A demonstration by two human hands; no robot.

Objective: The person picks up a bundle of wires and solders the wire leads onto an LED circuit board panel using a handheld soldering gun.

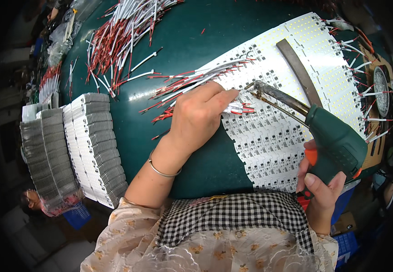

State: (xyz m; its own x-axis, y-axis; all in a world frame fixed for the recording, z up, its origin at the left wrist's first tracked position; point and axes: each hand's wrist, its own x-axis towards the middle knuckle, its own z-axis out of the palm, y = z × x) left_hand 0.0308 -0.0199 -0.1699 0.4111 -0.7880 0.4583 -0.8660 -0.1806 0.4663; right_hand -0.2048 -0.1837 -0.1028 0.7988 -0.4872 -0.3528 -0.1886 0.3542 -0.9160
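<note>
My left hand (196, 111), a metal bangle on its wrist, is closed with thumb and forefinger pinched over white circuit boards (269, 154). White cables with red wire ends (237, 108) stick out from under it, apparently held in the fingers. My right hand (322, 188) grips a green soldering gun (337, 140) by its handle, a finger near the orange trigger. The gun's tip reaches the boards just beside my left fingertips; whether it touches a wire I cannot tell. More loose cables (214, 70) lie across the boards above my left hand.
A dark flat bar (298, 72) lies on the boards. Cables stick out along their right edge, beside a wooden board (377, 140) with a round metal dish (380, 90). A large cable pile (119, 45) and stacked boards (94, 149) occupy the green table's left side.
</note>
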